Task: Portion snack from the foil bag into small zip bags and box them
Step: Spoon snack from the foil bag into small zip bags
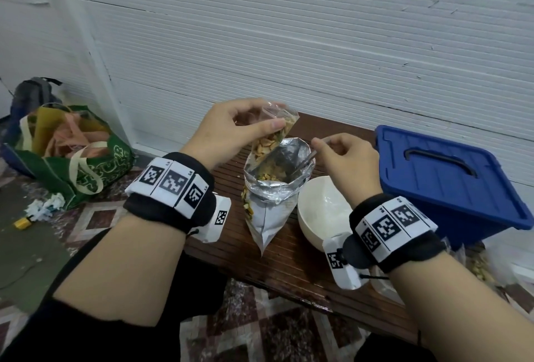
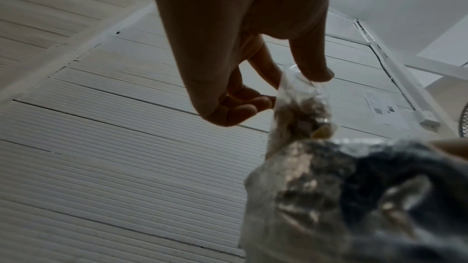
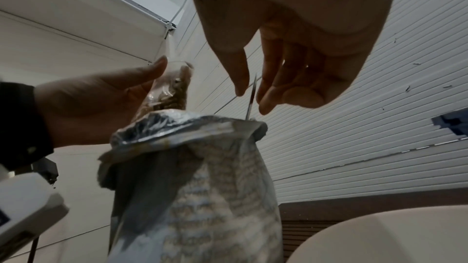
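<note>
Foil bag [image 1: 267, 211] stands left of bowl [image 1: 320, 211] (box [image 1: 450, 182] further right)

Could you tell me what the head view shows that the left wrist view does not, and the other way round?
Only the head view shows the right hand pinching a metal spoon handle that dips into the foil bag, plus the white bowl, the blue box, the wooden table and the green tote. Only the left wrist view shows the underside of the left hand and its curled fingers. Both show that hand pinching the small zip bag, part-filled with snack, above the foil bag's open mouth.
</note>
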